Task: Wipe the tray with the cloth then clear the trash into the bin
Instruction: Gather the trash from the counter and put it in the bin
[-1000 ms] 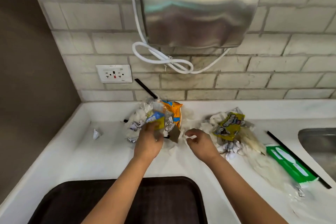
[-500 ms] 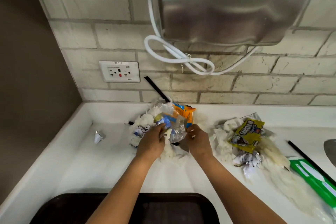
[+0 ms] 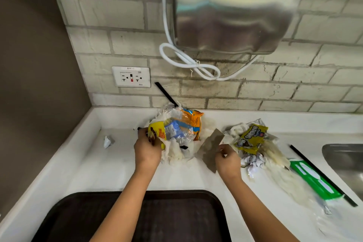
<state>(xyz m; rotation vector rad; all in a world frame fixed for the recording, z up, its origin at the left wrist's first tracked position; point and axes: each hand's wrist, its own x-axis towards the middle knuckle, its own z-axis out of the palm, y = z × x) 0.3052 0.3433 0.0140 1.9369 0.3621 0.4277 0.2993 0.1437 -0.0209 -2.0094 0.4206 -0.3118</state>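
Observation:
A dark brown tray [image 3: 176, 220] lies at the near edge of the white counter [image 3: 88, 171]. Behind it sits a heap of trash [image 3: 182, 129]: clear plastic, an orange wrapper, white tissue. My left hand [image 3: 147, 149] grips a yellow wrapper [image 3: 156, 132] at the heap's left side. My right hand [image 3: 228, 160] pinches a grey-brown piece of paper [image 3: 211, 149] to the right of the heap. A second pile [image 3: 253, 143] with a yellow snack wrapper, crumpled paper and tissue lies further right. No bin is in view.
A green packet [image 3: 314, 180] and a black stick [image 3: 322, 175] lie near the steel sink [image 3: 345, 163] at right. A small crumpled scrap [image 3: 108, 141] sits at left. A steel hand dryer [image 3: 235, 10] with a looped white cable hangs above; a wall socket [image 3: 131, 76] is at back left.
My right hand has drawn away to the right from the heap, pulling the grey-brown paper out. My left hand has shifted to the heap's left and now holds the yellow wrapper.

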